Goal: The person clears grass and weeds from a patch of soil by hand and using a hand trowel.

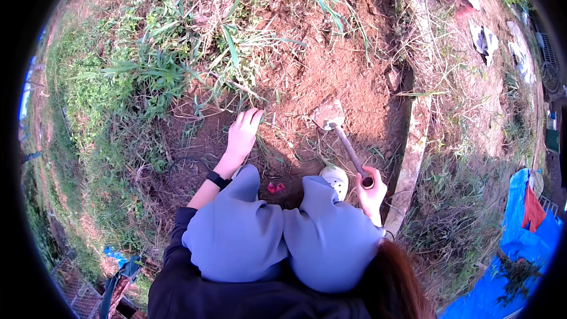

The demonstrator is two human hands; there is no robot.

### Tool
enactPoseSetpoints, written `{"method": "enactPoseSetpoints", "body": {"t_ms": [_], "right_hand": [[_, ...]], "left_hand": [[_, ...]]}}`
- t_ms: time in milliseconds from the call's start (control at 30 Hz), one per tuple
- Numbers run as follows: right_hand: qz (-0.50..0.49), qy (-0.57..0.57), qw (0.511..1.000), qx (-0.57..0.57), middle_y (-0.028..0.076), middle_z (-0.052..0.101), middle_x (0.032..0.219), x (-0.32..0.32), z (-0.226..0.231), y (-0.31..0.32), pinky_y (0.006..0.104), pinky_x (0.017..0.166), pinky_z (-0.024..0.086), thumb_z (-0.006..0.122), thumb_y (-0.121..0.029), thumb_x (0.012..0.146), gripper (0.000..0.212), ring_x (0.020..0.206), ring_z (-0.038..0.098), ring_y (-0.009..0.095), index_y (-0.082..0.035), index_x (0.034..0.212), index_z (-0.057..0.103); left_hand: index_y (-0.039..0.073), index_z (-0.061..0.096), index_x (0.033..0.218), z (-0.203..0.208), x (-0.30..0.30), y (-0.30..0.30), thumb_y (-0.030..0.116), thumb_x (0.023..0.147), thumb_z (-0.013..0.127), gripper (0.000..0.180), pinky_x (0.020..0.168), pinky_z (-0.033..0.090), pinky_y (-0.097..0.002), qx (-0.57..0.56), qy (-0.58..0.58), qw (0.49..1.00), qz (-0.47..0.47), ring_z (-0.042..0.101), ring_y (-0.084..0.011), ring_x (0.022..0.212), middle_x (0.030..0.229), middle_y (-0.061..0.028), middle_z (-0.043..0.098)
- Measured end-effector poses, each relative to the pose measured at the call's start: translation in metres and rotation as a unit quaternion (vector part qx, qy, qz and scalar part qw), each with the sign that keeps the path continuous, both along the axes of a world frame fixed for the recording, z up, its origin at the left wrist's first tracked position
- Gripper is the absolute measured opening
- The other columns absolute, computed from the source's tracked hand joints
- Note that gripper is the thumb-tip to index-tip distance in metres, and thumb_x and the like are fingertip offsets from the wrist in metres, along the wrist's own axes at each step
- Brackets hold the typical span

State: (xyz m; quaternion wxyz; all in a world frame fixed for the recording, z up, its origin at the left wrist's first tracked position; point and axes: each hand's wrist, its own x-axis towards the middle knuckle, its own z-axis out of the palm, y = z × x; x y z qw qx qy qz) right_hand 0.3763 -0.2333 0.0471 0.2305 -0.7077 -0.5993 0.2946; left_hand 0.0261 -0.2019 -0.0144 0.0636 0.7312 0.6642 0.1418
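The person squats over a patch of bare reddish soil (319, 77), knees covered in blue-grey fabric.

Packages, labels, signs: a blue tarpaulin (520, 230) lies at the lower right edge with an orange-red cloth (533, 210) on it and a heap of dark plant matter (517, 272) below that. Pale crumpled sheets (485, 40) lie on the ground at upper right. Any markings on them are too small to tell.

Left hand (242, 136): it reaches forward to the soil at the foot of a grass clump (159, 71), fingers (255, 117) held close together and bent down into the dry stalks; whether they pinch a stalk cannot be told. A dark band sits on the wrist.

Right hand (371, 192): fingers wrapped tightly around the end of a hand hoe (339, 133). Its wooden shaft runs up and left from the hand; the soil-caked blade rests on the ground in the middle of the bare patch, well apart from the left hand.

Surroundings: a white shoe (335, 178) shows between the knees and the shaft. Small red scraps (275, 188) lie between the knees. A pale concrete kerb (416, 130) runs along the right of the patch, just beside the right hand. Dry grass lies beyond it.
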Motion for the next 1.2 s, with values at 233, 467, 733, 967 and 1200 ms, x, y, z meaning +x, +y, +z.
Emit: {"method": "enactPoseSetpoints", "body": {"t_ms": [233,467,733,967,1200], "right_hand": [[0.001,0.009,1.0,-0.01,0.001,0.051,0.05,-0.003,-0.001,0.003,0.0227,0.046,0.041,0.068,-0.011,0.071,0.022,0.045,0.05,0.007,-0.011,0.092,0.06],[0.006,0.022,1.0,-0.016,-0.003,0.045,0.053,-0.001,0.001,0.007,0.0178,0.046,0.033,0.067,-0.007,0.073,0.021,0.049,0.038,0.002,-0.007,0.093,0.061],[0.062,0.036,0.994,0.086,0.009,0.062,0.067,0.003,0.007,0.003,0.023,0.05,0.045,0.07,-0.007,0.069,0.022,0.052,0.058,0.012,-0.005,0.089,0.063],[0.164,0.065,0.975,0.136,0.008,0.063,0.065,-0.076,-0.019,0.06,0.0273,0.051,0.048,0.07,-0.012,0.069,0.021,0.055,0.062,0.02,-0.011,0.088,0.062],[0.228,0.06,0.96,0.153,0.005,0.055,0.052,-0.167,-0.046,0.1,0.0304,0.044,0.045,0.065,-0.015,0.071,0.019,0.047,0.058,0.02,-0.013,0.089,0.061]], "left_hand": [[0.013,0.024,0.138,0.022,-0.034,0.066,0.027,0.067,0.072,0.088,0.098,0.032,-0.0493,-0.055,0.132,0.983,0.116,0.034,-0.0342,0.123,0.132,-0.0199,0.035],[0.006,0.029,0.134,-0.017,-0.044,0.081,0.028,0.061,0.077,0.091,0.083,0.047,-0.0379,-0.139,0.101,0.971,0.167,0.042,-0.0327,0.11,0.119,-0.0192,0.043],[0.004,0.053,0.103,-0.006,-0.053,0.049,0.006,0.062,0.067,0.044,0.071,0.049,-0.0381,-0.096,0.053,0.974,0.2,0.054,-0.0302,0.087,0.09,-0.011,0.057],[-0.002,0.051,0.11,0.013,-0.103,-0.002,0.009,0.07,0.065,0.044,0.079,0.047,-0.0385,0.121,-0.056,0.955,0.263,0.056,-0.0341,0.091,0.101,-0.0188,0.058],[0.002,0.053,0.113,0.053,-0.144,-0.018,0.013,0.072,0.066,0.044,0.083,0.044,-0.0338,0.018,-0.206,0.907,0.367,0.057,-0.0342,0.096,0.107,-0.0206,0.057]]}}
